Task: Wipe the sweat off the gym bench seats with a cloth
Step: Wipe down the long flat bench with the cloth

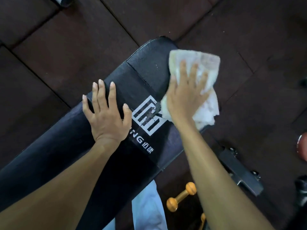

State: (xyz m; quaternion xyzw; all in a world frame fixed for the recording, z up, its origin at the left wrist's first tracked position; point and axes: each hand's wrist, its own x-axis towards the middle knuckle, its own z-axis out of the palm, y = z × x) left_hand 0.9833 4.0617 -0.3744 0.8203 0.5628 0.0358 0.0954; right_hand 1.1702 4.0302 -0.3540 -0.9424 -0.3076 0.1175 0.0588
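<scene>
A black padded gym bench (146, 73) with a white square logo runs diagonally from lower left to upper middle. My right hand (186, 93) lies flat with spread fingers on a pale crumpled cloth (204, 63), pressing it onto the bench's right side near the far end. The cloth hangs a little over the bench's right edge. My left hand (106, 112) rests flat on the bench to the left of the logo, fingers straight and spread, holding nothing.
Dark rubber floor tiles (66, 47) surround the bench. An orange dumbbell (181, 198) lies on the floor below the bench's right edge. The bench's black metal foot (240, 171) sticks out at lower right. A reddish round object (303, 146) shows at the right edge.
</scene>
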